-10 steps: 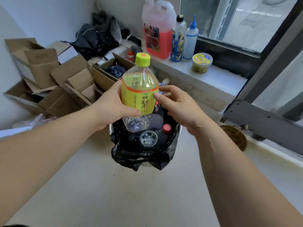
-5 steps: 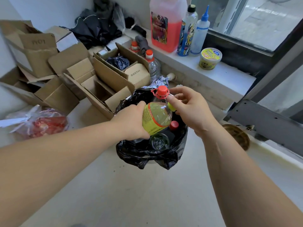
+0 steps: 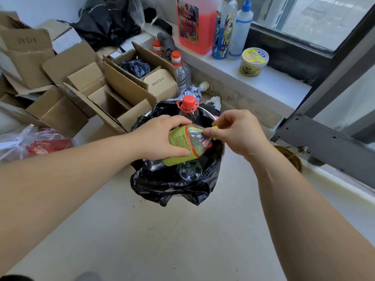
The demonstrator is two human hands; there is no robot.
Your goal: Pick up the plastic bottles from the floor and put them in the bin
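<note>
While both hands work over the bin (image 3: 220, 157), the yellow bottle (image 3: 187, 145) lies nearly on its side across the bin's mouth, touching the bottles already inside. The left hand (image 3: 160, 138) is closed around its labelled body, thumb below and fingers over the top. The right hand (image 3: 237, 131) is pinched on the yellow cap (image 3: 214, 127) at the neck end, fingertips closed on it.

Handling, as judged: the bottle looks clear and empty, so it should be light and thin-walled, liable to dent under a hard squeeze. The label gives a drier grip than bare plastic; the cap and neck are the stiffest parts. The present hold at body and neck suits pushing it down. The bin appears nearly full, so the bottle may spring back or roll off onto the floor (image 3: 162, 230) if simply let go.

Count, bin: one red-capped bottle (image 3: 189, 107) standing at the far edge, one bottle base (image 3: 189, 170) facing up at the near edge, plus the yellow bottle in hand; anything deeper is hidden by the black liner (image 3: 168, 187).

Count, floor: two further red-capped bottles (image 3: 180, 72) stand by the wall beside the boxes (image 3: 129, 86), well apart from the bin. Whether they belong to the task cannot be told.
</note>
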